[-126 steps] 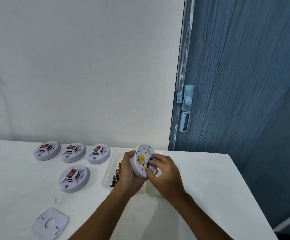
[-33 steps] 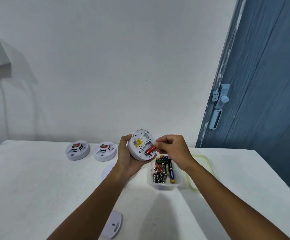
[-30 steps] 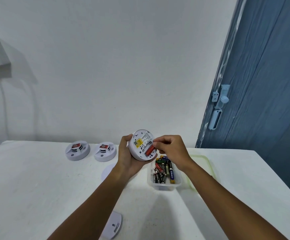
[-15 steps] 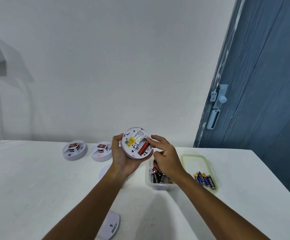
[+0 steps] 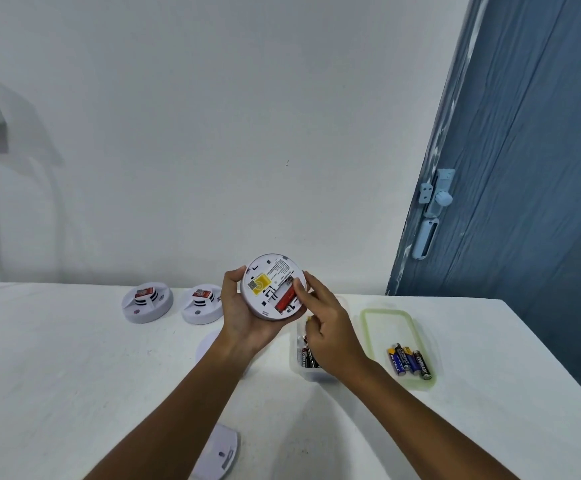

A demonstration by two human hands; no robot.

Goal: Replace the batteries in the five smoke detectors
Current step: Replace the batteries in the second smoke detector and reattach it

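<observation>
- Head view: the left hand (image 5: 244, 320) grips the smoke detector (image 5: 272, 286) back-up above the table (image 5: 74, 375); right hand (image 5: 327, 327), fingers straight, presses the red battery (image 5: 284, 298) into its bay.
- Clear tub (image 5: 311, 372) of batteries under the right wrist; green-rimmed lid (image 5: 368, 327) near the right edge holds loose batteries (image 5: 409, 361).
- Two detectors (image 5: 147, 301) along the far edge; blue door (image 5: 524, 168) at right.

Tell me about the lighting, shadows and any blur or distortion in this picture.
Head view: soft, even light; the arms cast faint shadows on the table; wide-angle bending tilts the door; the left edge is smeared; the detector and batteries are sharp, no glare.
</observation>
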